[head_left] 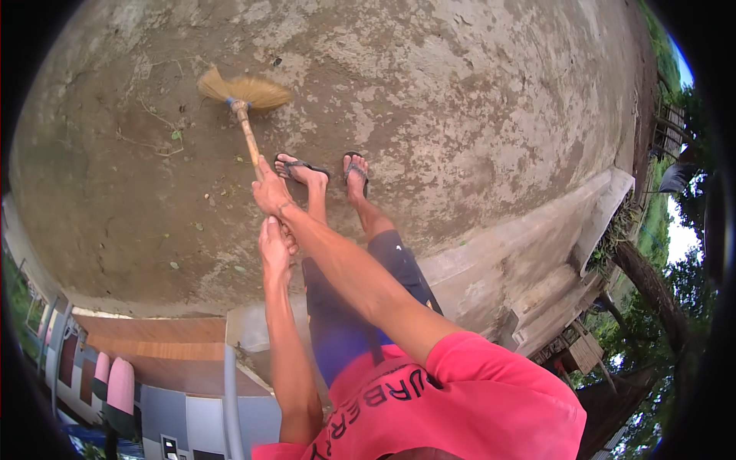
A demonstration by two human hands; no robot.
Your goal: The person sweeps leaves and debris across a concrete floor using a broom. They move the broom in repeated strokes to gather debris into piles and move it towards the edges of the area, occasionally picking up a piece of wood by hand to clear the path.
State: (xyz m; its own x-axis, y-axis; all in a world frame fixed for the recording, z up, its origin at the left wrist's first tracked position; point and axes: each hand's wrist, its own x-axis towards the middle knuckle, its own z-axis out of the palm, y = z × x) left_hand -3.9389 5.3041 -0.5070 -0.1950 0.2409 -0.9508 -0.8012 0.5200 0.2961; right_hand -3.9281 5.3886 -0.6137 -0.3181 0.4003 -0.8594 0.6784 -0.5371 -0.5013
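Note:
A straw broom (244, 90) with a wooden handle and a blue binding lies with its fan of bristles on the dirty concrete ground (475, 107), up and left of my feet. My right hand (270, 188) is closed round the middle of the handle. Just below it, my left hand (276, 245) is closed round the handle's upper end, which is mostly hidden by my fingers. My feet, in dark flip-flops (355, 170), stand to the right of the handle. Small leaves and thin twigs (172, 138) lie left of the bristles.
A low concrete ledge with steps (537, 253) runs along my right, with a tree trunk (648, 284) and greenery beyond it. At lower left are a building with a wood panel (153, 345), grey posts (230, 391) and pink rolled items (120, 387).

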